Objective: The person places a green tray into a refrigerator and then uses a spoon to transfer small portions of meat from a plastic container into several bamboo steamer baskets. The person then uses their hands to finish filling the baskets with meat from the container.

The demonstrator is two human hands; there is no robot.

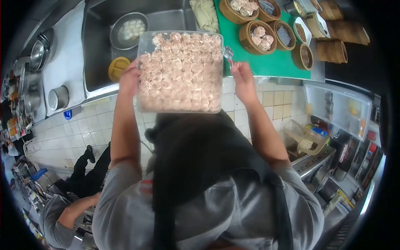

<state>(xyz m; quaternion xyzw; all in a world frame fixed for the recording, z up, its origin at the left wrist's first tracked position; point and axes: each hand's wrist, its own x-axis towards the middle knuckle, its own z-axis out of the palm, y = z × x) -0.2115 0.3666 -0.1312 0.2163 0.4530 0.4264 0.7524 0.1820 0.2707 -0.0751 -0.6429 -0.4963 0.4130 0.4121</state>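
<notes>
My left hand (pixel 130 78) is closed on the left edge of a clear plastic container (pixel 141 104), held up in front of my apron at the counter's edge. Rows of pale pink shumai dumplings (pixel 181 71) fill it, apart from a gap at its upper left corner. My right hand (pixel 243 77), to the right of the container and apart from it, grips a small shiny metal spoon (pixel 228 52) with its rounded end up. Bamboo steamers (pixel 243 41) stand on the green board (pixel 266 66) beyond this hand; two hold shumai.
A sink (pixel 98 62) at left holds a metal bowl (pixel 112 39) of pale round pieces and a yellow round object (pixel 118 68). A folded cloth (pixel 204 14) lies by the board. Another person (pixel 68 208) is behind at lower left. An open container (pixel 306 143) sits at right.
</notes>
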